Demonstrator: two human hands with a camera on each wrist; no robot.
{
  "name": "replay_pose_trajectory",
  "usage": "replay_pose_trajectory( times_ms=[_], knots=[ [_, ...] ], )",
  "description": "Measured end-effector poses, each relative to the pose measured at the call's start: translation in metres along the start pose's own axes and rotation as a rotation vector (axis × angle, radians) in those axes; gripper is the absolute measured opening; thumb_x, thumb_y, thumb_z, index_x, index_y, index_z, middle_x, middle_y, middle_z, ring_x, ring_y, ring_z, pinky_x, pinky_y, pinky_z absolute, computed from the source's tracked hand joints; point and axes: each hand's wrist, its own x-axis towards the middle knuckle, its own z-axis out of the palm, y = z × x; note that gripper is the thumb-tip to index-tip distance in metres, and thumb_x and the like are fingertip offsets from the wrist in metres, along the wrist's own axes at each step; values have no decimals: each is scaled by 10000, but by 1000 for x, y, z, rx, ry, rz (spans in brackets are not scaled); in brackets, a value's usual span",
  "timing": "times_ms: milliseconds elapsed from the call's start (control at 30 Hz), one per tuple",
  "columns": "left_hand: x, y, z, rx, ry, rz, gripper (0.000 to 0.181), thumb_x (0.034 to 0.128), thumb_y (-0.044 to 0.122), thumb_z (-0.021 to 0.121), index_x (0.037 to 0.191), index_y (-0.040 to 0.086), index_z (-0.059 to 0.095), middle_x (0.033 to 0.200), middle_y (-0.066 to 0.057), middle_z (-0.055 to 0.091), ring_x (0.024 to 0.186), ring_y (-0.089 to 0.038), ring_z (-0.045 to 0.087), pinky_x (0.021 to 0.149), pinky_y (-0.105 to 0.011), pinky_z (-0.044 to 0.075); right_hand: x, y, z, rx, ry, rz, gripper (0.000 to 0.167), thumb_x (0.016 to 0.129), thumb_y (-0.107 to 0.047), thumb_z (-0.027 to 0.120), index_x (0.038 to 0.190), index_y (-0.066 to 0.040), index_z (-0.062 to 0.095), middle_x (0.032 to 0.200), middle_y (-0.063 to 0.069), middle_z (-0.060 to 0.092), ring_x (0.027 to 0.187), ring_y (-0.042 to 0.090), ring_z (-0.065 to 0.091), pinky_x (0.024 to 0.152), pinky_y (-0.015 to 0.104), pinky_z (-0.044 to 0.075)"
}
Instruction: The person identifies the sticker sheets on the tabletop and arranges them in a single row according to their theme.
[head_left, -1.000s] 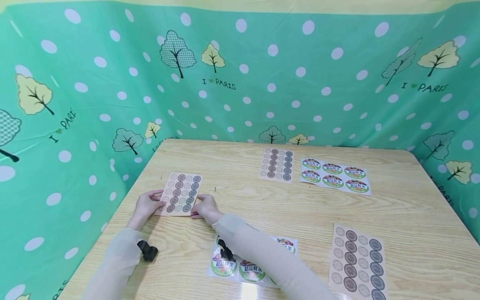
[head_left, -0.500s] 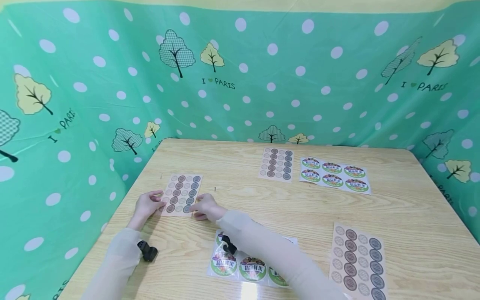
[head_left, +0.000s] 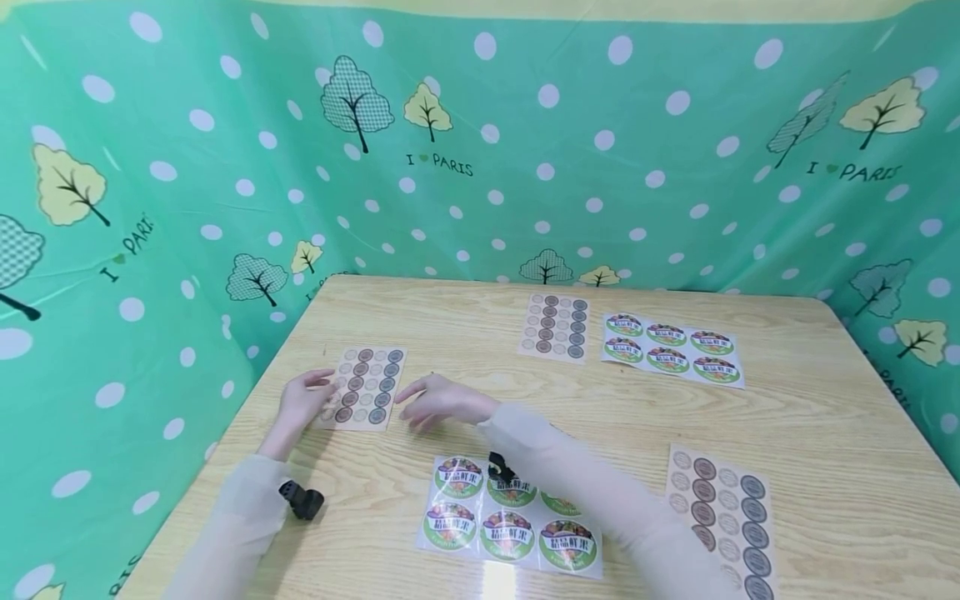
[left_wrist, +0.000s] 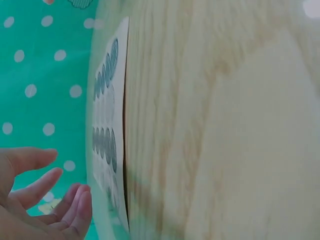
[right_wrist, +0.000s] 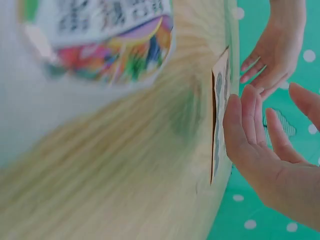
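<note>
Right grip (head_left: 438,402), withdrawn, beside sticker sheet (head_left: 367,388)

The head view looks from above, forward and down, over the surface (head_left: 562,408) to the curtain (head_left: 510,150), while both wrist views look from low and near, turned sideways, past the fingers (left_wrist: 84,215), all three sharing one sheet (head_left: 369,386).
</note>
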Motion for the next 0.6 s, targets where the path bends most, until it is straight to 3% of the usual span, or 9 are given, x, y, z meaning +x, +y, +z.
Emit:
replay_pose_trajectory(
  times_ms=[200, 600],
  knots=[
    [-2, 17, 12, -26, -3, 17, 365, 843, 96, 513, 1168, -70, 517, 1059, -280, 541, 855, -297, 559, 634, -216, 459, -13, 6, -22, -15, 14, -2, 396, 789, -36, 597, 1173, 20, 522, 1005, 179, 613, 927, 340, 583, 805, 395, 493],
    [0, 41, 39, -82, -58, 71, 364, 854, 91, 494, 1186, -59, 503, 1073, -249, 531, 957, -331, 534, 758, -379, 489, -42, 16, -53, -74, 73, -26, 398, 795, -77, 570, 1187, -26, 522, 1034, 156, 606, 916, 272, 593, 812, 367, 490]
  ],
)
